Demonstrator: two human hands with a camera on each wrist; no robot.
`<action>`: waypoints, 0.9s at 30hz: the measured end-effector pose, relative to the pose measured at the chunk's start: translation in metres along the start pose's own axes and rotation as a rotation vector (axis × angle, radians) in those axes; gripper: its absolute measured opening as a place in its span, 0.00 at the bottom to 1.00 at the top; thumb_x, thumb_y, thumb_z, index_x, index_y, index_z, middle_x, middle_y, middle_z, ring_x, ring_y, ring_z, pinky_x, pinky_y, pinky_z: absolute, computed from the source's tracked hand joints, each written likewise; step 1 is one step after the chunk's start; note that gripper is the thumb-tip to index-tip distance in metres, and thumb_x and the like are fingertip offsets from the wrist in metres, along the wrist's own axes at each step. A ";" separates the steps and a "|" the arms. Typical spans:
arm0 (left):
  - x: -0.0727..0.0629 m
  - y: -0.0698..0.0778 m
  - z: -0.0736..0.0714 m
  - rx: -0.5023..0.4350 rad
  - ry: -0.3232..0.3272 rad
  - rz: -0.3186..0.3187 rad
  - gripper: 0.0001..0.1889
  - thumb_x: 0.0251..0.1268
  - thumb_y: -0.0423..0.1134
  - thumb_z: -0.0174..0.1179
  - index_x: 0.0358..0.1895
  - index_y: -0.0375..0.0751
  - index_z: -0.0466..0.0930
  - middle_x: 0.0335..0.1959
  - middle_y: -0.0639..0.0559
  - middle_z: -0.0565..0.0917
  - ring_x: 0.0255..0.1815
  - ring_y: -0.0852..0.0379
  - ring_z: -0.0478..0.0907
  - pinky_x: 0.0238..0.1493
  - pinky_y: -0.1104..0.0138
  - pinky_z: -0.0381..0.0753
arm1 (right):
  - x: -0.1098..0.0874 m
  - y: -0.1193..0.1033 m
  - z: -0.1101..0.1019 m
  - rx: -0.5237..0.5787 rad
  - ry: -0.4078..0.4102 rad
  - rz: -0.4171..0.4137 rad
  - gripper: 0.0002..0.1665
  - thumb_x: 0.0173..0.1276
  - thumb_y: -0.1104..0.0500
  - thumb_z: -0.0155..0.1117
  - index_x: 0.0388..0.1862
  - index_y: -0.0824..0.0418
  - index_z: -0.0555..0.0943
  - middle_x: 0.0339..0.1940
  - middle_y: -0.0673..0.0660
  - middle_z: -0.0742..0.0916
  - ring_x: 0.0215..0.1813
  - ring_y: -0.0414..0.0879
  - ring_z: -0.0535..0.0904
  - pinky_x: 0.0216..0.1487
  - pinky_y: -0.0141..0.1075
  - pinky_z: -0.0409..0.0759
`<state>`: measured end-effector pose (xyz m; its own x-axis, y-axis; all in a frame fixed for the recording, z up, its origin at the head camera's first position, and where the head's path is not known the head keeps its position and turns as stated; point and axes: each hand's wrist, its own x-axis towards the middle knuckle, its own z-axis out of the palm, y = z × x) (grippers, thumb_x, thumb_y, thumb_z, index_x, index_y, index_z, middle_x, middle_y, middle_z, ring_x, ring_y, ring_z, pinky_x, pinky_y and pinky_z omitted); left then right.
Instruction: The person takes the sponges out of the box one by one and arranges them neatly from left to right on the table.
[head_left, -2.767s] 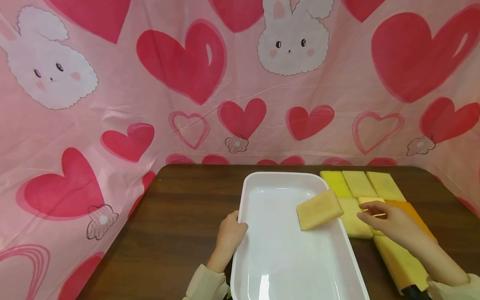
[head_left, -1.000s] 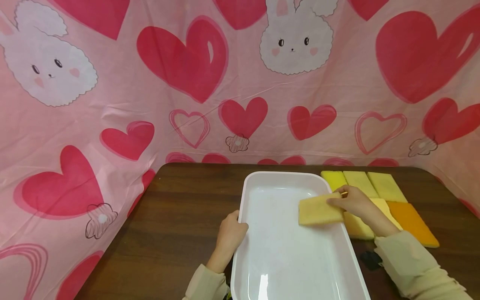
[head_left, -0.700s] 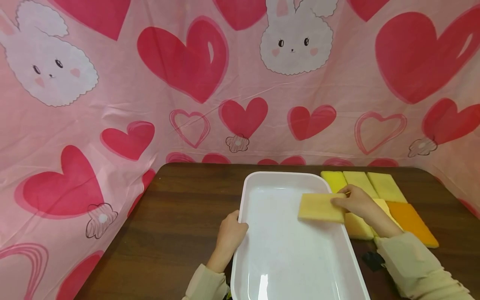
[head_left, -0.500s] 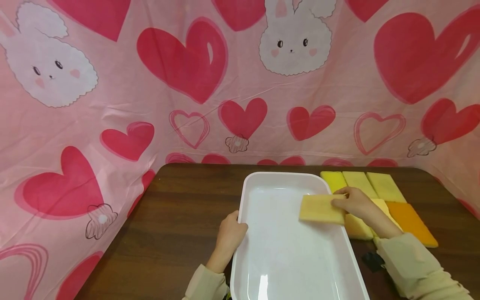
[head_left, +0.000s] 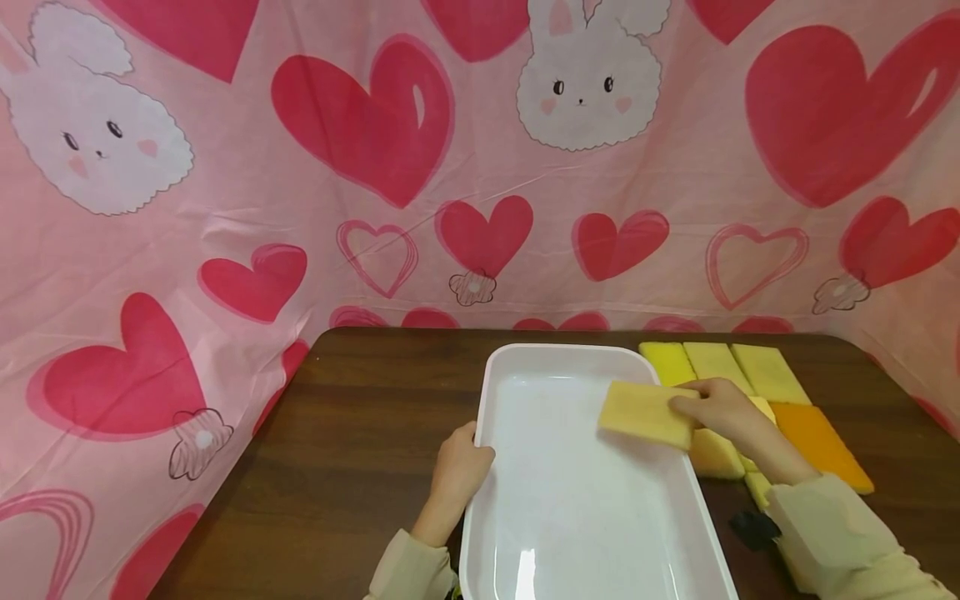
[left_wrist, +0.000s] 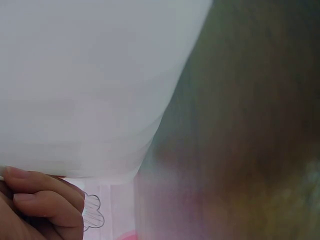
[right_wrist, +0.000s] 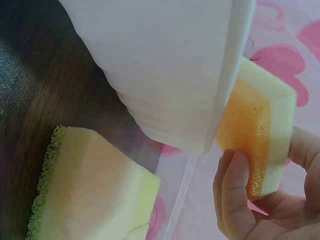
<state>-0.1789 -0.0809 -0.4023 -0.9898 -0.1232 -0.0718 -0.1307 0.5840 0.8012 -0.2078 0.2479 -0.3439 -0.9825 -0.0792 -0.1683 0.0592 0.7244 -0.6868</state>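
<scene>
My right hand (head_left: 729, 410) pinches a pale yellow sponge (head_left: 647, 412) by its right end, over the right rim of a white tray (head_left: 577, 517). In the right wrist view, the underside of this sponge (right_wrist: 281, 107) is orange, and the fingers (right_wrist: 235, 187) press on that face with the thumb opposite. My left hand (head_left: 461, 467) grips the tray's left rim. Curled fingers (left_wrist: 50, 200) show at the tray's edge in the left wrist view.
Several sponges lie on the dark wooden table (head_left: 375, 417) right of the tray, among them a bright yellow one (head_left: 667, 363), pale yellow ones and an orange one (head_left: 823, 446). My right sleeve partly covers another nearby. A pink heart-patterned cloth (head_left: 480, 167) hangs behind.
Earliest, the sponge leaned over the tray's right rim with my right hand apart above the other sponges. Now that hand holds it, turned slightly and shifted a little right. My left hand stays put.
</scene>
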 end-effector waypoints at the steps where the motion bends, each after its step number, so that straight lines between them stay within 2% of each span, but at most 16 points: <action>1: 0.000 0.000 0.000 -0.001 0.001 -0.001 0.19 0.50 0.31 0.51 0.48 0.35 0.79 0.47 0.38 0.84 0.41 0.45 0.80 0.37 0.53 0.79 | -0.001 0.001 0.000 0.002 0.006 -0.002 0.29 0.68 0.55 0.54 0.54 0.83 0.73 0.39 0.67 0.85 0.35 0.44 0.79 0.38 0.36 0.81; 7: 0.000 0.000 0.000 0.006 0.002 -0.002 0.19 0.50 0.31 0.51 0.48 0.35 0.79 0.46 0.38 0.84 0.41 0.45 0.80 0.37 0.53 0.79 | -0.006 0.004 -0.005 0.015 0.029 0.007 0.32 0.70 0.54 0.53 0.56 0.84 0.70 0.40 0.68 0.85 0.33 0.41 0.79 0.36 0.34 0.81; 15: 0.001 0.000 0.000 0.010 0.000 -0.008 0.19 0.50 0.31 0.51 0.48 0.35 0.79 0.47 0.38 0.84 0.42 0.45 0.80 0.37 0.53 0.79 | -0.019 0.013 -0.010 0.093 0.042 -0.011 0.32 0.73 0.54 0.50 0.59 0.84 0.66 0.39 0.61 0.84 0.30 0.36 0.78 0.35 0.31 0.81; 20: 0.000 0.000 0.001 0.014 -0.001 -0.008 0.19 0.50 0.31 0.51 0.48 0.36 0.80 0.46 0.39 0.84 0.40 0.45 0.80 0.35 0.54 0.78 | -0.029 0.021 -0.016 0.079 0.077 -0.019 0.31 0.73 0.51 0.50 0.57 0.81 0.70 0.39 0.56 0.84 0.31 0.32 0.76 0.34 0.29 0.79; 24: 0.000 0.000 0.001 0.012 0.001 -0.007 0.18 0.50 0.31 0.51 0.46 0.36 0.80 0.45 0.40 0.85 0.38 0.47 0.79 0.34 0.56 0.77 | -0.037 0.027 -0.023 0.022 0.110 0.014 0.33 0.72 0.46 0.51 0.57 0.75 0.72 0.46 0.62 0.83 0.35 0.30 0.73 0.36 0.31 0.76; 27: 0.000 0.000 0.000 0.011 0.002 -0.007 0.18 0.50 0.31 0.51 0.46 0.36 0.80 0.44 0.39 0.85 0.38 0.46 0.79 0.34 0.56 0.77 | -0.043 0.030 -0.029 -0.010 0.109 0.031 0.34 0.72 0.44 0.50 0.59 0.73 0.72 0.55 0.72 0.78 0.43 0.41 0.75 0.37 0.35 0.74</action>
<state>-0.1790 -0.0808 -0.4027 -0.9888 -0.1287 -0.0757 -0.1379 0.5923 0.7938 -0.1689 0.2935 -0.3367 -0.9937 0.0178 -0.1110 0.0886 0.7320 -0.6755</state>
